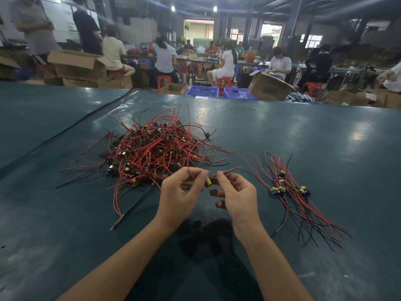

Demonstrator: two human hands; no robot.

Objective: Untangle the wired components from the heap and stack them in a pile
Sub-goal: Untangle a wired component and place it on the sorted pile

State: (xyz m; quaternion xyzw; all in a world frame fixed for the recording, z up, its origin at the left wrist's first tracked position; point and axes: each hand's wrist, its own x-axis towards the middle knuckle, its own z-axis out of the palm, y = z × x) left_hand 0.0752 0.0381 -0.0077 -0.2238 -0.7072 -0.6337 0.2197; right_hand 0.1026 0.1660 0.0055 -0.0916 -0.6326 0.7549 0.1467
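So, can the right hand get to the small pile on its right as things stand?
Probably yes: the right hand, pinching a wired component together with the left hand, has only table surface between it and the small pile.

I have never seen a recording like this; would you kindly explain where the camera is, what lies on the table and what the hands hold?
No machine here: a person works with bare hands, filmed by one camera worn on the head, looking forward and down. On the dark green table lies a tangled heap of small components with red and black wires; to its right is a small neater pile. The left hand and right hand together pinch one component with a yellow part, its red wires trailing from it. Other people sit behind.
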